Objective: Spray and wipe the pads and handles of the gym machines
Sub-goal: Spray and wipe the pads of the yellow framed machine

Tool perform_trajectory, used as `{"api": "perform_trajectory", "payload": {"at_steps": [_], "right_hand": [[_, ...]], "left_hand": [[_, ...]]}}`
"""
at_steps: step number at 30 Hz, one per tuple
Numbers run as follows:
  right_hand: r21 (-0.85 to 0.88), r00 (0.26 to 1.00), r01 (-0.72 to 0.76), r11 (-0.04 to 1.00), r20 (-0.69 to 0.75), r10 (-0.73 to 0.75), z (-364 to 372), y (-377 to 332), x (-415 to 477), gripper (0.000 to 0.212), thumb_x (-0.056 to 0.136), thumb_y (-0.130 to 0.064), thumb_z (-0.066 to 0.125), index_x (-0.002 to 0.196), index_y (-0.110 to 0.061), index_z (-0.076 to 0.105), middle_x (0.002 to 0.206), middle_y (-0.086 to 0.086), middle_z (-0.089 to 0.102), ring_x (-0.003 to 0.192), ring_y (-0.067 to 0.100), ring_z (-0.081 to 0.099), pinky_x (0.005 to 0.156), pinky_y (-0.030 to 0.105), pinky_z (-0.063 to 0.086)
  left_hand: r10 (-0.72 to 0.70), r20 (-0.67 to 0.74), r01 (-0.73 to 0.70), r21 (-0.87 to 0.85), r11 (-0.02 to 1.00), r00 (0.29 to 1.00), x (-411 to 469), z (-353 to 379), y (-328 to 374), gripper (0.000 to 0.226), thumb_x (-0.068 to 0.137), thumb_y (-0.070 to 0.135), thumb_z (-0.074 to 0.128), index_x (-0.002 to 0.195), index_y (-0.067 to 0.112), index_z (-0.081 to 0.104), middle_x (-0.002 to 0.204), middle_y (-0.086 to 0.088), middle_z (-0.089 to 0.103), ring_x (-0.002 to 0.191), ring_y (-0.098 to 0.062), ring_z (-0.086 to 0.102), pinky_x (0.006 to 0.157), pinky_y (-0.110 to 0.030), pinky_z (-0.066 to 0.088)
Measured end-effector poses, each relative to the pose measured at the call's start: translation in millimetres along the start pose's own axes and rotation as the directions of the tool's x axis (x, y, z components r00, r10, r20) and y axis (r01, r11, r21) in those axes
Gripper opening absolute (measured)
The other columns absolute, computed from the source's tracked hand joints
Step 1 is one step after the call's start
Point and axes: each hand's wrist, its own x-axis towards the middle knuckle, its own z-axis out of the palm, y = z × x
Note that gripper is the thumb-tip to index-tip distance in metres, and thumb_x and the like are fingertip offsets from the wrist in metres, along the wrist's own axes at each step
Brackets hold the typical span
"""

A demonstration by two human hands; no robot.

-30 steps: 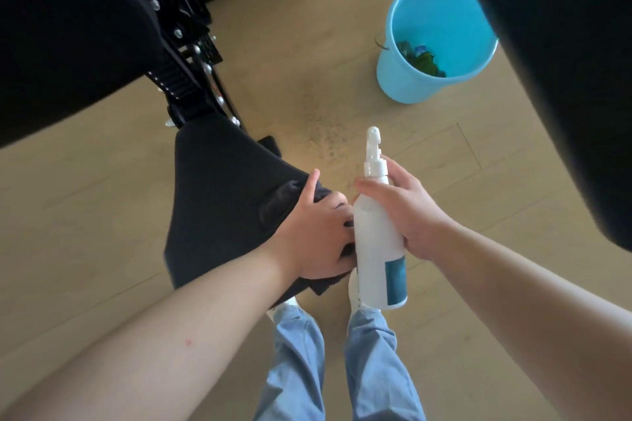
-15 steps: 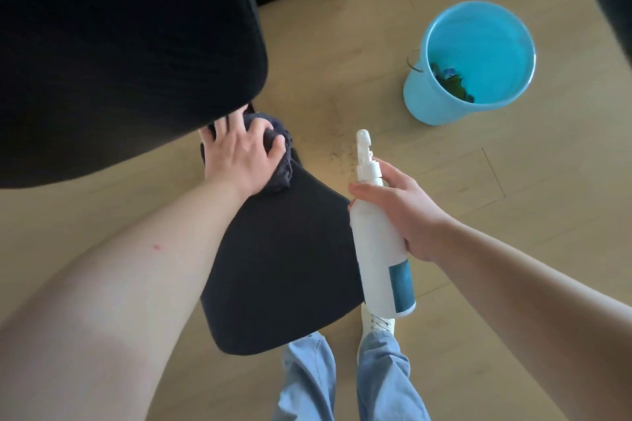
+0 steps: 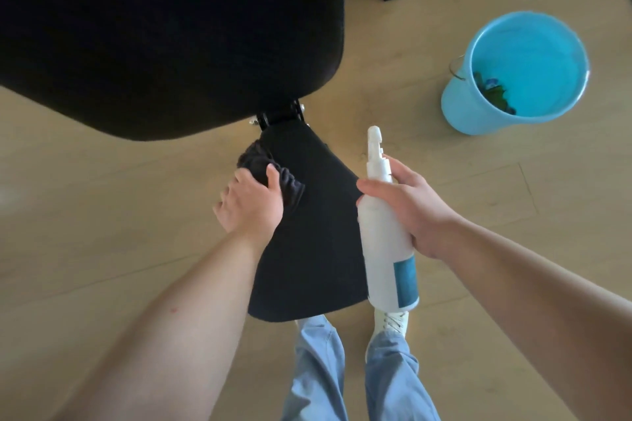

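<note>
A person's left hand (image 3: 251, 205) clutches a bunched dark cloth (image 3: 270, 171) at the far, narrow end of the black seat pad (image 3: 307, 243) — its length runs back toward the person — with the right hand (image 3: 410, 212) gripping a spray bottle (image 3: 386, 243) just beside it.

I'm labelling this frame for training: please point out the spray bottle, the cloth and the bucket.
spray bottle (image 3: 383, 239), head view, on its white body.
cloth (image 3: 254, 157), head view, on its bunched dark folds.
bucket (image 3: 458, 106), head view, on its outer blue wall.
</note>
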Motion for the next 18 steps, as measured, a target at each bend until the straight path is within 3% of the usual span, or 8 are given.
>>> {"api": "perform_trajectory", "payload": {"at_steps": [3,5,8,11,15,18], "right_hand": [[-0.008,1.000,-0.017,1.000,0.019,0.018,10.9,-2.2,-2.7,0.052,0.082,-0.042,0.080,0.130,-0.045,0.061,0.107,0.015,0.075,0.094,0.037,0.076,0.084,0.061,0.063],[-0.004,0.999,-0.016,1.000,0.027,0.017,20.1,-4.3,-5.1,0.038,0.088,-0.038,0.078,0.121,-0.051,0.063,0.109,0.016,0.074,0.094,0.036,0.075,0.085,0.060,0.063],[-0.008,0.999,-0.025,1.000,0.036,0.025,33.5,-6.1,-4.5,0.026,0.091,-0.033,0.075,0.101,-0.056,0.066,0.111,0.019,0.072,0.094,0.038,0.073,0.087,0.061,0.062],[0.002,0.998,-0.043,0.999,0.039,0.043,43.9,-5.8,1.7,0.029,0.091,-0.032,0.075,0.108,-0.053,0.066,0.112,0.020,0.072,0.089,0.030,0.073,0.087,0.059,0.063],[0.066,0.998,-0.066,0.996,0.023,0.064,48.3,-6.9,11.3,0.016,0.090,-0.032,0.076,0.093,-0.046,0.069,0.110,0.027,0.069,0.084,0.032,0.070,0.087,0.064,0.060],[0.143,0.996,-0.084,0.986,-0.012,0.087,46.6,-6.9,15.8,0.011,0.091,-0.031,0.075,0.096,-0.039,0.070,0.102,0.024,0.066,0.084,0.033,0.068,0.089,0.069,0.057]], "left_hand": [[-0.020,-0.010,0.021,0.127,0.992,1.000,-22.7,0.3,-34.2,0.070,0.102,0.061,0.023,0.126,0.009,0.063,0.139,-0.013,0.049,0.128,-0.036,0.043,0.106,-0.048,0.034],[0.033,-0.037,-0.027,0.155,0.988,0.999,-32.8,2.7,-40.6,0.062,0.104,0.054,0.027,0.125,0.007,0.062,0.141,-0.015,0.049,0.128,-0.036,0.046,0.110,-0.049,0.031],[0.085,-0.007,-0.086,-0.012,0.996,0.996,-23.0,3.7,-18.9,0.047,0.108,0.040,0.032,0.126,0.003,0.054,0.127,-0.018,0.060,0.117,-0.036,0.057,0.098,-0.044,0.043],[0.013,-0.001,-0.013,-0.214,0.977,1.000,21.7,-3.5,13.3,0.044,0.110,0.037,0.031,0.123,0.002,0.054,0.123,-0.020,0.064,0.115,-0.040,0.060,0.091,-0.046,0.045],[0.166,-0.043,-0.172,-0.244,0.954,0.985,65.8,-6.4,35.7,0.045,0.108,0.039,0.032,0.125,0.005,0.055,0.122,-0.021,0.065,0.116,-0.043,0.059,0.093,-0.046,0.046],[0.206,0.004,-0.197,-0.283,0.939,0.979,64.0,-6.6,24.8,0.047,0.104,0.054,0.038,0.120,0.014,0.057,0.117,-0.014,0.067,0.115,-0.038,0.059,0.090,-0.042,0.045]]}}
